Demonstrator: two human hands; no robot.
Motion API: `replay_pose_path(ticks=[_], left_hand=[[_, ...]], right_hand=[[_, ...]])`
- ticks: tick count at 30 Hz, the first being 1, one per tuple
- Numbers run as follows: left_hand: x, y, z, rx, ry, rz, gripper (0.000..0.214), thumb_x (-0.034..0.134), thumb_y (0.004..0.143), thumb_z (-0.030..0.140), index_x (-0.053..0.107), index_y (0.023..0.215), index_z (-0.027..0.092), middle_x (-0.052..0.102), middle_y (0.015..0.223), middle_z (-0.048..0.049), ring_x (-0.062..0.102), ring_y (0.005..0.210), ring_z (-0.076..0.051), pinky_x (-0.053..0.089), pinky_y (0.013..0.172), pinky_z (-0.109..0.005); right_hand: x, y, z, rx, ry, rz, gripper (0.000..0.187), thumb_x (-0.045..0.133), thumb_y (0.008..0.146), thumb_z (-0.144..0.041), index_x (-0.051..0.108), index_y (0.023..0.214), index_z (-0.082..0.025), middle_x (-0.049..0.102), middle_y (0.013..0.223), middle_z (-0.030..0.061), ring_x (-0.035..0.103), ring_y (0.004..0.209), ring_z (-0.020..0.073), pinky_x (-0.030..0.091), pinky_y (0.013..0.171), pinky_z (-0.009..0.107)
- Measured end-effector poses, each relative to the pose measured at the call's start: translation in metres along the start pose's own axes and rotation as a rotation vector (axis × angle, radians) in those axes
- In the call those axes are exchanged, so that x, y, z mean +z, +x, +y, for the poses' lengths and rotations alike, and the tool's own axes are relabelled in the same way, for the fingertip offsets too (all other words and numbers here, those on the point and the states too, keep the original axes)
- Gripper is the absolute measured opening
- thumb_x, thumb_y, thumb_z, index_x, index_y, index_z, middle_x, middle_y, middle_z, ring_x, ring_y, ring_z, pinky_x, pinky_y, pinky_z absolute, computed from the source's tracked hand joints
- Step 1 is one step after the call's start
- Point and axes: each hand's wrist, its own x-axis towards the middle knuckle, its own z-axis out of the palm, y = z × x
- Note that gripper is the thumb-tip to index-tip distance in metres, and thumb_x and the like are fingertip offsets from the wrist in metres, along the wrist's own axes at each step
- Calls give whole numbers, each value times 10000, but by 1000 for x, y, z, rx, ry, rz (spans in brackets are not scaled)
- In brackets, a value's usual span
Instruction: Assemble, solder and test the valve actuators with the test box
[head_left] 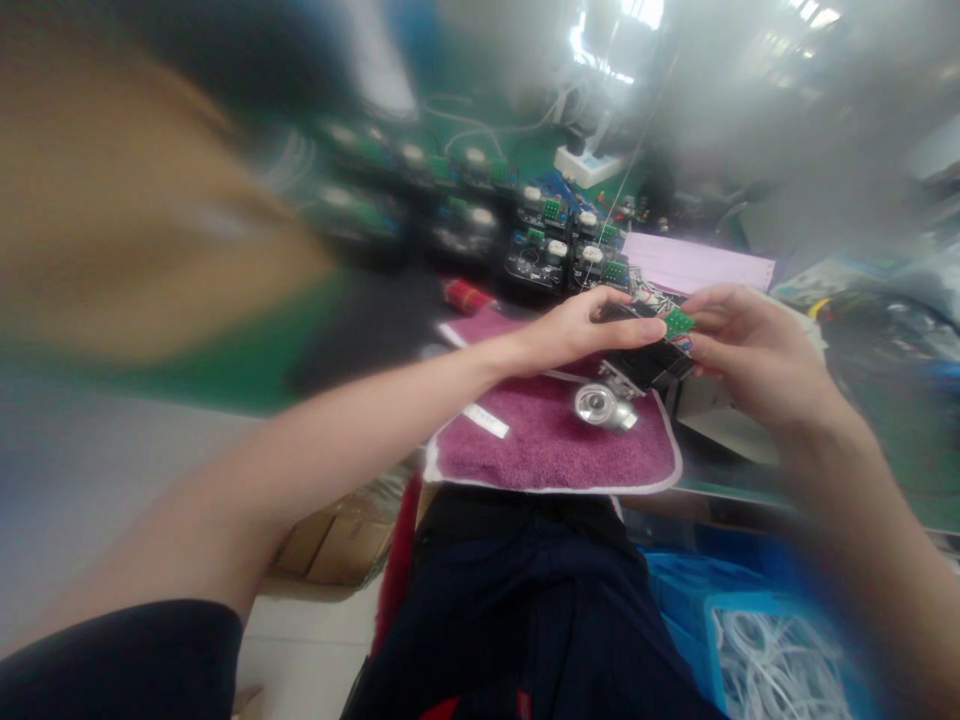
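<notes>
A black box-shaped unit [637, 362] with a silver metal valve body [600, 405] fixed below it rests over the purple towel [517, 455]. My left hand [592, 325] is closed on the unit, its thumb lying across the top towards a small green circuit board [679, 322]. From the other side, my right hand [757, 345] pinches at the edge of this board, beside a small blue part. The right fingertips are partly hidden behind the board and the unit. A white strip [486, 420] lies on the towel under my left forearm.
Several black units with green boards [532, 258] stand in rows behind. A pink paper sheet [697, 262], a white power strip [589, 165] and a red object [469, 296] lie on the green bench. A blue crate [720, 610] of white tubing stands below at right; a cardboard box [337, 545] is below left.
</notes>
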Motion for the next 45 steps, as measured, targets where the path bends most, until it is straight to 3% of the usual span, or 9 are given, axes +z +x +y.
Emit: replay_pose_path(ticks=[17,28,38,45], left_hand=[[-3,1,-4,11,25,-13,697,841,821,628,644,1316,179,738,1351,-159,730,1201,-268,518,1117,-431],[-4,2,-4,14,1,-31,684,854,812,620,664,1292,173,748,1323,-154,740,1148,-243,549,1022,-358],[-5,1,-2,33,-9,-89,596,809,881,568,698,1302,161,765,1261,-141,737,1012,-204,550,909,-307],[-5,2,-3,30,19,-49,596,810,866,571,705,1278,154,752,1268,-146,718,1021,-211,555,885,-303]], right_hand=[[2,0,-6,33,22,-28,422,974,774,-372,733,1112,-297,758,882,3,657,665,128,540,511,221],[1,1,-4,-3,14,-40,445,981,756,-432,733,1105,-310,788,966,27,689,691,160,573,531,274],[6,1,-6,43,117,-81,434,977,770,-366,701,1091,-271,761,877,-3,648,656,115,546,525,204],[12,2,-12,47,194,-90,482,1004,726,-388,683,1053,-237,757,871,1,636,656,106,516,520,193]])
